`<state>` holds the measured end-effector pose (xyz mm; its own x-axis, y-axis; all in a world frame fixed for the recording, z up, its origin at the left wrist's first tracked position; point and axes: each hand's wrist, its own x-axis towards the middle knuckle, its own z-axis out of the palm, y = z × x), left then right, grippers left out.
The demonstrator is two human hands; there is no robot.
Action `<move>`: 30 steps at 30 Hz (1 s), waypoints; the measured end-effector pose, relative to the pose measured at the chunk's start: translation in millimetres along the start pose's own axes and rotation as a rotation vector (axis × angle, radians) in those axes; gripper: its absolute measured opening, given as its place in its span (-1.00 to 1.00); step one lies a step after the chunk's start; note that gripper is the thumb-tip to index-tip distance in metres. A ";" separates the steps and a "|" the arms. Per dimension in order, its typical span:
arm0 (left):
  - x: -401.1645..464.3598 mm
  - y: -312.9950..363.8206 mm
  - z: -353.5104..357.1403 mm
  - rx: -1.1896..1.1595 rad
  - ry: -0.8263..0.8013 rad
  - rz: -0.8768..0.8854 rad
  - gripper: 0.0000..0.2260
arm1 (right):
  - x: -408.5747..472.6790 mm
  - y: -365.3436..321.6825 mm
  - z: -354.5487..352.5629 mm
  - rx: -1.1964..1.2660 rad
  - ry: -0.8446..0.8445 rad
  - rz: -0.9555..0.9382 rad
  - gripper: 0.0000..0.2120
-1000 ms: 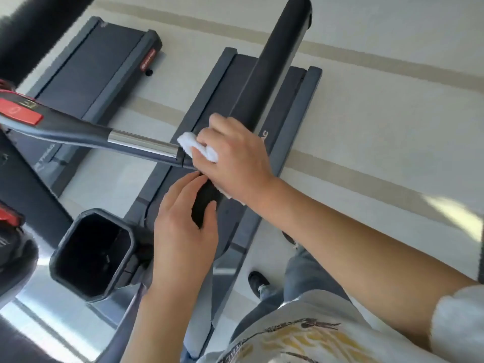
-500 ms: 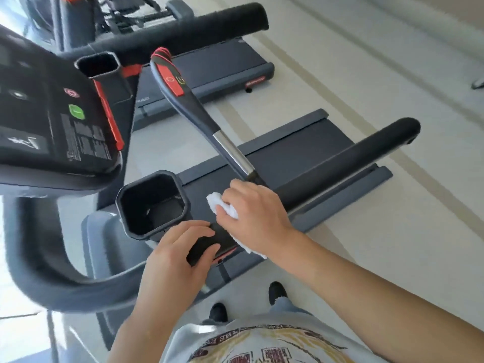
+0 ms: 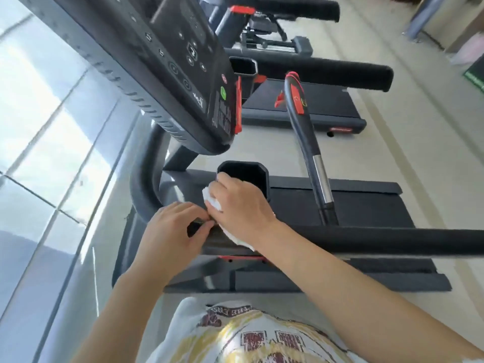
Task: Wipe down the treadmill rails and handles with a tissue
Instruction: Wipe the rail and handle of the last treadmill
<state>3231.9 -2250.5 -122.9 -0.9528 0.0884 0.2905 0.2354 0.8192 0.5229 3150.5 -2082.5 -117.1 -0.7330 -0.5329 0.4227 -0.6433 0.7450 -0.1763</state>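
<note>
Since the earlier frames we have tilted the view upward, so that the console now fills the upper left, and the right hand has slid with the tissue from the junction of the inner handle toward the cup holder end of the rail. Nearest to us we see a printed white shirt at the lower edge, with both forearms reaching forward over it. The left hand rests on the near end of the padded rail, its fingers curled round the dark end piece. Just beside it, the right hand lies palm down with its fingers curled over the white tissue, pressing the tissue against the rail's top where the rail meets the frame; a fold of tissue also shows under the wrist. The fingertips of the two hands nearly touch. Immediately beyond the right hand we note the black cup holder, and to its right the slanted inner handle with a chrome band and red insert. Below them lies the treadmill deck. Above them hangs the console with its buttons. Farthest off, we see a second treadmill with its own padded rails on the pale floor.
</note>
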 end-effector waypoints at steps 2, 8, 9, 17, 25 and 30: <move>6.4 -8.5 -3.0 0.036 0.027 -0.019 -0.97 | 21.3 5.6 5.3 0.007 -0.020 -0.025 -0.86; 21.1 -28.9 -1.2 0.021 -0.003 0.008 -0.75 | 55.9 41.5 10.1 0.066 -0.042 0.156 -0.78; 22.2 -30.9 1.2 0.011 -0.015 0.017 -0.74 | 57.9 48.0 9.4 0.070 -0.039 0.202 -0.77; 23.1 -32.4 16.7 0.062 0.115 0.030 -0.69 | 14.5 68.3 -13.4 -0.046 -0.115 0.508 -0.79; 24.0 -36.1 17.6 0.089 0.127 0.092 -0.65 | -20.2 -6.3 -20.9 -0.013 -0.063 0.604 -0.75; 27.3 -36.9 17.6 0.085 0.114 0.154 -0.63 | 14.8 -38.2 2.9 -0.011 -0.034 0.503 -0.69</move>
<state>3193.8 -2268.3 -148.4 -0.8777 0.1554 0.4533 0.3550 0.8462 0.3974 3163.6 -2120.0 -106.7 -0.9585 -0.1197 0.2586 -0.2066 0.9170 -0.3412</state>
